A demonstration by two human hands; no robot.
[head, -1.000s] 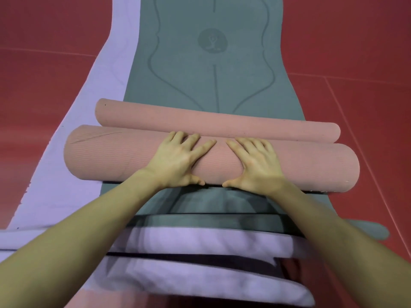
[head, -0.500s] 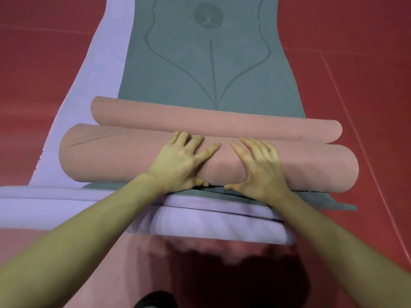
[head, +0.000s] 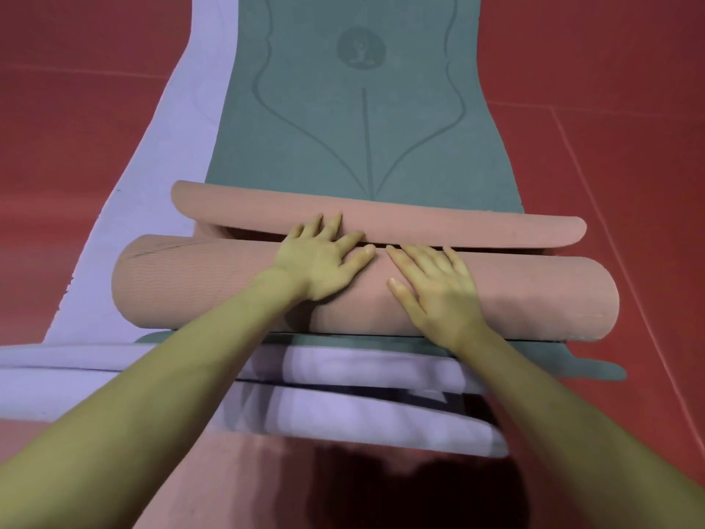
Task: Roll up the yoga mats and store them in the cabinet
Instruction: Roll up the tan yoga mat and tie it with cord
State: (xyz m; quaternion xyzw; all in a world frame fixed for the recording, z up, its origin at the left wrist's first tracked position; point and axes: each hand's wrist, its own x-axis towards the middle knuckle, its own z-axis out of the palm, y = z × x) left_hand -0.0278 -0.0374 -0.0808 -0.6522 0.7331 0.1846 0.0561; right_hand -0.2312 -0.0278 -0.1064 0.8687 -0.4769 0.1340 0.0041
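Red floor (head: 76,108) all round, with seams running across it. On it I see the mats stacked: a lilac mat (head: 171,177) showing along the left, a green mat (head: 362,139) over it, and the pink mat on top, mostly wound into a roll (head: 190,284) lying crosswise just in front of me.

Compared with a second ago, the roll's far flap (head: 419,223) has lifted clear and a gap has opened between it and the roll. My left hand (head: 320,261) has slid forward, fingers spread flat, tips now reaching into that gap. My right hand (head: 435,292) lies flat on the roll's crown, fingers straight and splayed, thumb pointing left. Neither hand grips anything; both press down.

I judge this to be the last turn: the loose end has to be tucked under and the roll pushed over it. If the flap springs back, the roll may loosen. No cabinet is in view, so storing comes later, and the green and lilac mats are unrolled.
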